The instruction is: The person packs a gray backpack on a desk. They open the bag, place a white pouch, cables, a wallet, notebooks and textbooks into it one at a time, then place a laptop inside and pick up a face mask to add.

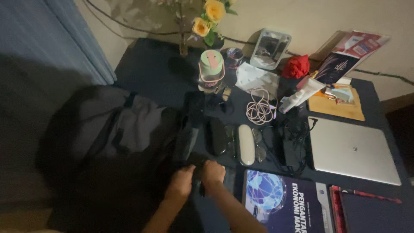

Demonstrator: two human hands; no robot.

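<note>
Both hands meet at a dark backpack's edge in dim light.
Left hand (181,181) and right hand (213,173) press together on the backpack (108,138); fingers curl under, so each grip cannot be told.

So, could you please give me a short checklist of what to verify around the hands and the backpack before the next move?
1. Both hands in view: ok. The left hand and right hand sit close together at the near edge of the dark backpack.
2. What the hands grip: cannot tell; the spot is too dark.
3. Backpack open or closed: cannot tell.
4. Book with the globe cover apart from the hands: ok, it lies just beside the right hand, untouched.
5. Silver laptop closed and flat: ok.
6. White oval case free of the pink cable: ok, they lie apart.
</note>
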